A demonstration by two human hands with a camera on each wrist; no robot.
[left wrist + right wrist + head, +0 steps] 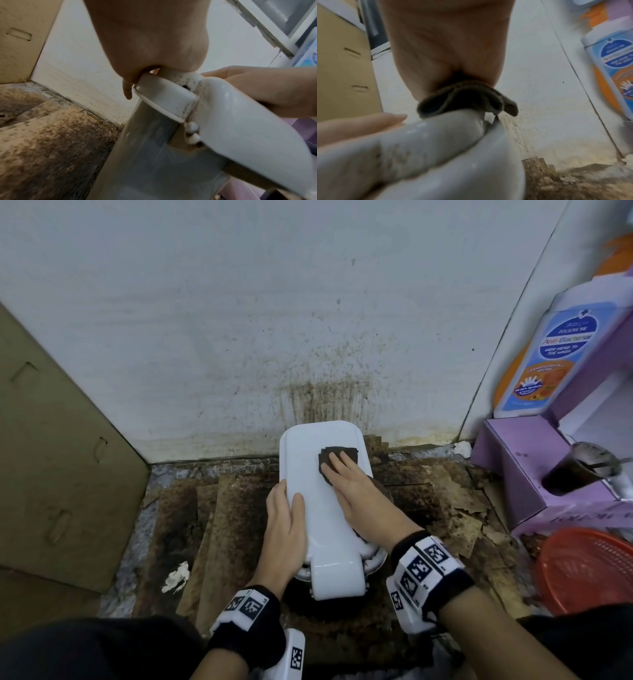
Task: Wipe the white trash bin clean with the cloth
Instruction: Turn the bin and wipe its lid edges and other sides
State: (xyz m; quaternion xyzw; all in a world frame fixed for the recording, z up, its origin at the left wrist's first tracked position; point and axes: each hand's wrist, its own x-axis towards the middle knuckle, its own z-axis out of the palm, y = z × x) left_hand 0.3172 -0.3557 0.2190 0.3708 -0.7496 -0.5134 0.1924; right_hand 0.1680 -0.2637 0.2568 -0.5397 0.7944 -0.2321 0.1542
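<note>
The white trash bin stands on the floor against the stained wall, its lid down. A dark cloth lies on the far part of the lid. My right hand presses flat on the cloth with straight fingers. My left hand grips the lid's left edge, thumb on top and fingers down the side. The left wrist view shows the left hand wrapped over the bin's rim, which is speckled with dirt. In the right wrist view the cloth is bunched under my palm.
A cardboard box stands at the left. At the right are a purple box bearing a dark cup, an anti-bacterial bottle and a red basket. Crumpled tissue lies on the dirty, stained floor.
</note>
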